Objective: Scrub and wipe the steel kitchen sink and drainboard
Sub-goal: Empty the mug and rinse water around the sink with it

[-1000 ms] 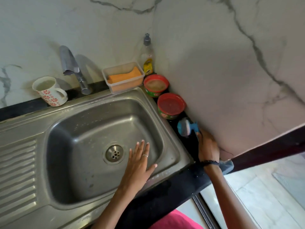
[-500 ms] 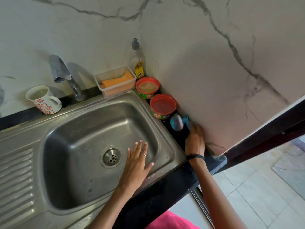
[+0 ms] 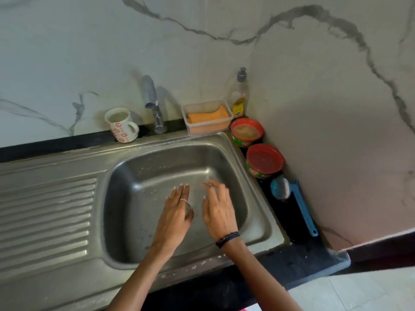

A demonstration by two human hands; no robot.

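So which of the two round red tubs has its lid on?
The round red tub nearer the blue brush; the other tub, beside the sponge box, is open.

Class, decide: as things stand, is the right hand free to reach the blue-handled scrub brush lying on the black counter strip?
Probably yes: the right hand holds nothing, and the blue-handled scrub brush lies uncovered just past the steel sink's rim.

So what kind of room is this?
Most likely a home kitchen, at the washing-up corner. There is a steel sink with a ribbed drainboard and a tap, and a soap bottle, a sponge and a brush sit beside it.
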